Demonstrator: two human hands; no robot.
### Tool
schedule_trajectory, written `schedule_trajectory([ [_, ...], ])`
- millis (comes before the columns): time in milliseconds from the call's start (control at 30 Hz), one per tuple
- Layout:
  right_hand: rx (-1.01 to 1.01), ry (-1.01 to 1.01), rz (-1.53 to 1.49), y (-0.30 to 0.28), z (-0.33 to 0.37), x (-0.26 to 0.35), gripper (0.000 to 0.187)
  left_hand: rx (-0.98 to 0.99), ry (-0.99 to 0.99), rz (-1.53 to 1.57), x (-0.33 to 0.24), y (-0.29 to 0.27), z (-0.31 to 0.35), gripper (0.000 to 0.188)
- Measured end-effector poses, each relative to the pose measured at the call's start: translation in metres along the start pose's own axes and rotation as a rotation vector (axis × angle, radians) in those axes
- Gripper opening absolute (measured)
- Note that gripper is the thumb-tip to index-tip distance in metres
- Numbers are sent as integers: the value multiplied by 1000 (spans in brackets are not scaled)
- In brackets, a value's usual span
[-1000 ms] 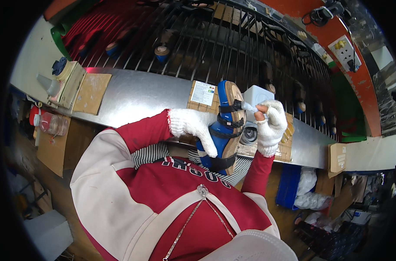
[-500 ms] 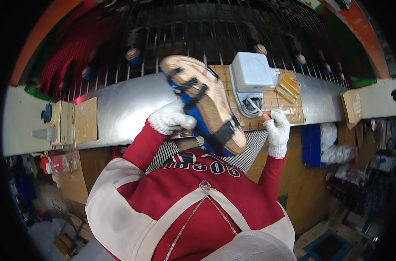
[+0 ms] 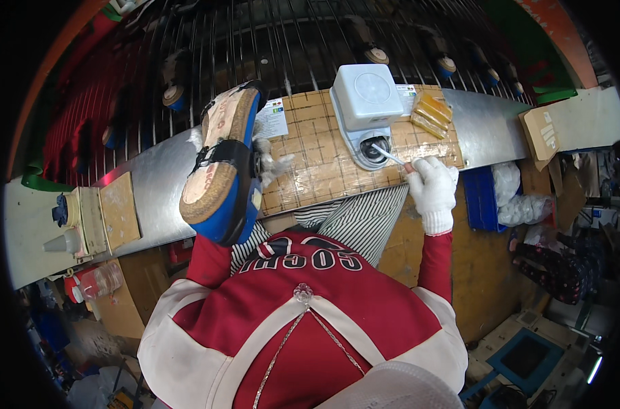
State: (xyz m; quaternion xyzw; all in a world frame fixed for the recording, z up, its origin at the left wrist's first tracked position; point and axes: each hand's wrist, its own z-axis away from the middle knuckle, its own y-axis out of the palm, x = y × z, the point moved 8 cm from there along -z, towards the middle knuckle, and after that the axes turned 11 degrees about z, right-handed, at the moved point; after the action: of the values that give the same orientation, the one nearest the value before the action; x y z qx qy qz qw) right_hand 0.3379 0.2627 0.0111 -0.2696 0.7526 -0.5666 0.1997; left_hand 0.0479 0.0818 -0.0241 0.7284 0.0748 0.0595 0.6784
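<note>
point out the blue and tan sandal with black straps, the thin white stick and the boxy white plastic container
Blue and tan sandal with black straps [image 3: 231, 151]: head view, on the strap across its middle.
Thin white stick [image 3: 389, 155]: head view, on its shaft.
Boxy white plastic container [image 3: 373, 90]: head view, on its circle-marked face.

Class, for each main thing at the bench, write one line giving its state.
Left hand: gripping the sandal, mostly hidden behind it
Sandal: raised, tilted, tan face toward camera
Right hand: closed on the white stick
White stick: slanting into the grey cup
Grey cup: open
Amber blocks: lying together
Brown board: lying flat
</note>
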Motion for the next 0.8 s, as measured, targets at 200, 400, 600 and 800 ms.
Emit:
schedule_trajectory([
  [200,324,397,-646,33,11,-21,20,64,74,-356,-4,2,-2,69],
  [400,-272,52,-627,-36,-22,49,19,-430,42,-551,10,-21,-15,63],
  [600,-359,2,-623,-70,-28,97,16,-262,143,-975,17,26,-18,57],
  [800,-319,1,-656,-61,-38,116,15,-272,178,-1203,10,29,-7,54],
])
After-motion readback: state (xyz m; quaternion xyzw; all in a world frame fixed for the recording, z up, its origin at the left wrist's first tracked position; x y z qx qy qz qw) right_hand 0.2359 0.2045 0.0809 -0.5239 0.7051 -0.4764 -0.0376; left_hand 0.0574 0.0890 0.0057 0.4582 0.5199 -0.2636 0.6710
